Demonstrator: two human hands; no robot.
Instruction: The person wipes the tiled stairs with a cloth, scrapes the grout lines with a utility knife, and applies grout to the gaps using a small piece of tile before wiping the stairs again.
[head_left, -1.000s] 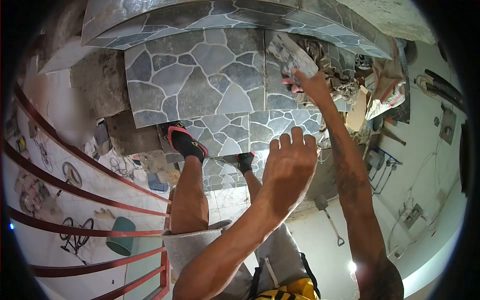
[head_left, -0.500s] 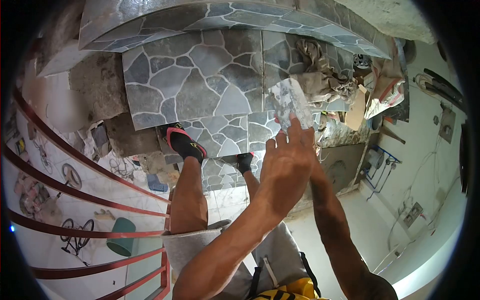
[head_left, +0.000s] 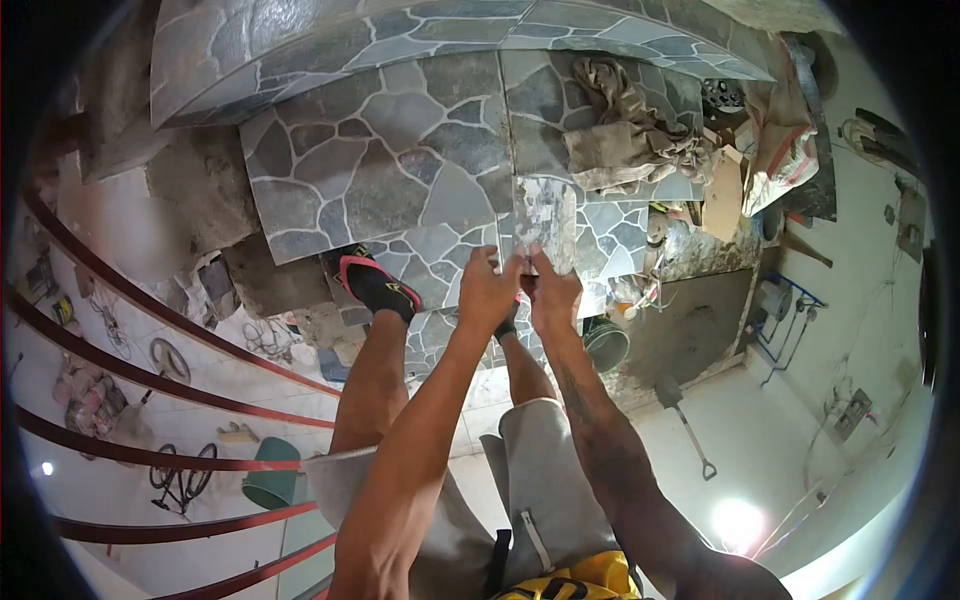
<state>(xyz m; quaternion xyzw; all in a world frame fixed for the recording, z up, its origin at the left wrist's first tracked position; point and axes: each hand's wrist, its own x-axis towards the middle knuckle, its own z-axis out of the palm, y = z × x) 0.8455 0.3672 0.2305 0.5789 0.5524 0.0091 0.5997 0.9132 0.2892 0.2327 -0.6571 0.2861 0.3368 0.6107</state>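
Observation:
A flat rectangular trowel (head_left: 545, 215), smeared grey and white, lies over the stone-patterned steps (head_left: 440, 190) at the centre. My right hand (head_left: 554, 297) is closed around its near end, one finger along the face; the grip itself is hidden. Just left of that end is my left hand (head_left: 487, 297), its fingers bent and somewhat apart, with its thumb side close to the trowel's near edge. I see nothing held in it.
A crumpled cloth (head_left: 630, 150) lies on the upper step at right, near a cardboard piece (head_left: 722, 205) and a sack (head_left: 782, 160). A bucket (head_left: 607, 345) and a shovel (head_left: 685, 425) are lower right. Red railing bars (head_left: 170, 400) curve along the left.
My left hand has moved left, off the trowel's face and clear of my right hand. The trowel has shifted left and turned straighter. The view has tilted, showing the bucket and shovel.

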